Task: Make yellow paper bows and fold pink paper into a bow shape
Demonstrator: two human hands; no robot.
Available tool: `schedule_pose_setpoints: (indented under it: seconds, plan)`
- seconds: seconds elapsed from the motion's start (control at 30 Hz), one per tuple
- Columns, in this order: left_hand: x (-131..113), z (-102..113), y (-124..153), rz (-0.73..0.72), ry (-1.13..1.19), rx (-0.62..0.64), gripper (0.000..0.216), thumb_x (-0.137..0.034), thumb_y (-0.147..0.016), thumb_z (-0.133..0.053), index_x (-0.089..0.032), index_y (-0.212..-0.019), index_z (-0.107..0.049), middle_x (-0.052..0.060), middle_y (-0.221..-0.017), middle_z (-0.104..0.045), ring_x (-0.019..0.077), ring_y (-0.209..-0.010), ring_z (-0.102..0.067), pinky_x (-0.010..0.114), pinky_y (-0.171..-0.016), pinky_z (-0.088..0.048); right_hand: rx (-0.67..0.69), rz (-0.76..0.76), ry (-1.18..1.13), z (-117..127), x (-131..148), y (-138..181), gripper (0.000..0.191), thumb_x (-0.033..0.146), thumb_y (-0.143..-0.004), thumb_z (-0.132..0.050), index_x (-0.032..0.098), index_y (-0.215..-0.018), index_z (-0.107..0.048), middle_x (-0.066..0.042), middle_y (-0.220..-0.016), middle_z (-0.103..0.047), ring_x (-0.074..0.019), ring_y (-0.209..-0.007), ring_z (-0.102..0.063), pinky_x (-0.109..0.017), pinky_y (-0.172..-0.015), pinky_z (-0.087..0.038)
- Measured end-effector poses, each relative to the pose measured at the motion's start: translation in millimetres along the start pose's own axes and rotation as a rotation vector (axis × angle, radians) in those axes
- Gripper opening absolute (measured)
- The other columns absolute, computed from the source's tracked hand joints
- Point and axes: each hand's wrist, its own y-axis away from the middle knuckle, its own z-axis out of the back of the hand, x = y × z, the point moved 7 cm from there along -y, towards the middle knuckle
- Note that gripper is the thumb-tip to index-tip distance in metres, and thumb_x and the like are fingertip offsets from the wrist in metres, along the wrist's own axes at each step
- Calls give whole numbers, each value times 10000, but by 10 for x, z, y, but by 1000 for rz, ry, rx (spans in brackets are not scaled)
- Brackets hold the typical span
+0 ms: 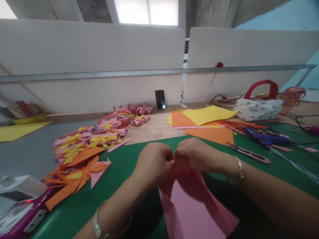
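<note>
A pink sheet of paper [191, 205] lies at the front middle, its far edge raised between my two hands. My left hand [155, 161] pinches that edge from the left, fingers curled in. From the other side my right hand [199, 153] grips the same edge, close to touching the left. The fingertips and the exact fold are partly hidden. Under the paper is a green mat [129, 186]. Right of my right hand lies a pair of pink-handled thread snips [249, 154].
Left are orange paper flowers [86, 171], pink rolls with yellow flowers [102, 136] and a purple device [22, 215]. Behind stand a phone [160, 99] and yellow sheets [209, 114]. A blue glue gun [264, 136] with cords and a white bag [259, 109] sit right.
</note>
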Motion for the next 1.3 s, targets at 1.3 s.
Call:
schedule_pose_setpoints:
  seconds: [1.3]
  plan:
    - [-127,-82,97,-58,140,116,322,-159,-671,-423,-220,-799,-713,46,-772,-702,176,-675,-569,263,-551,-356,239,-245,272,0,-13,81,182,0,-603,-568,170,-605,-632,-31,-551,-585,-141,-503,-521,-250,-436,-184]
